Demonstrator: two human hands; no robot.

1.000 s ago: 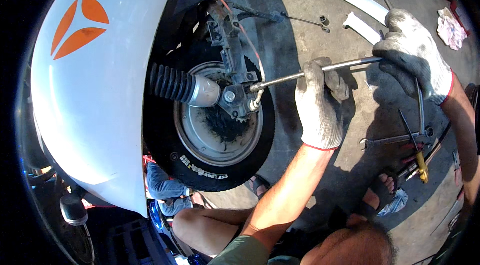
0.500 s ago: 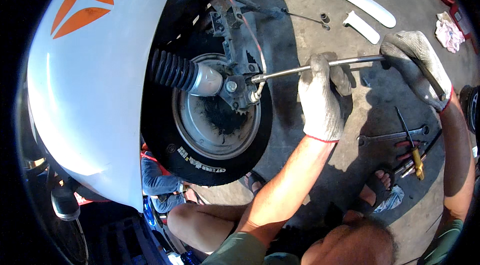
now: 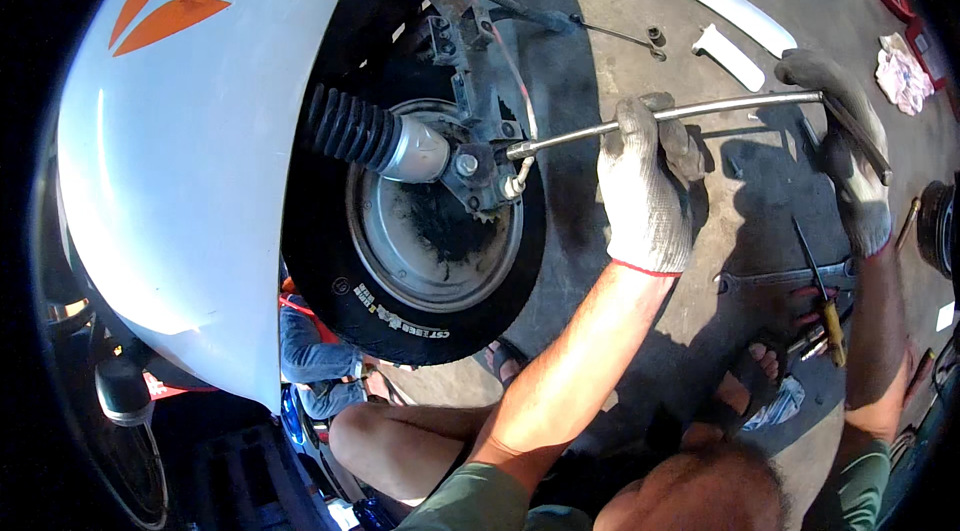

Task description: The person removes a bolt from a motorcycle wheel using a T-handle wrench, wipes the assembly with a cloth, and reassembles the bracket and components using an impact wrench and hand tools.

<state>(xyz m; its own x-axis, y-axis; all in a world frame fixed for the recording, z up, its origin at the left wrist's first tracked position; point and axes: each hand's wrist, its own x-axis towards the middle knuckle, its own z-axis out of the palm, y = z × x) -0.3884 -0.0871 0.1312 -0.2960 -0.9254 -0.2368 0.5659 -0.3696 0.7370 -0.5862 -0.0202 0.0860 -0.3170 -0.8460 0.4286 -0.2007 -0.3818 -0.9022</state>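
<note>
A long metal socket wrench [image 3: 740, 109] runs nearly level from the wheel's axle area toward the right. Its tip meets the bracket beside a white cable end [image 3: 513, 187]. My left hand [image 3: 645, 186], in a whitish knitted glove, is closed round the shaft. My right hand [image 3: 852, 156], gloved and dirtier, is at the outer end, where a short crossbar lies across it; its fingers curl behind the bar. The black-tyred wheel [image 3: 440, 306] has a silver rim. A shock absorber [image 3: 415, 153] with a black ribbed sleeve joins near the axle bolt [image 3: 466, 165].
A white body panel [image 3: 200, 181] with an orange emblem fills the left. White trim pieces [image 3: 735, 11], a crumpled pink cloth [image 3: 903, 76], a double-ended wrench [image 3: 780, 277] and a yellow-handled screwdriver [image 3: 833, 331] lie on the ground. Another person's jeans [image 3: 315, 341] show beyond the wheel.
My right hand has shifted round the wrench's outer end, and the shaft's end and crossbar now show more fully. My left hand keeps its place on the shaft.
</note>
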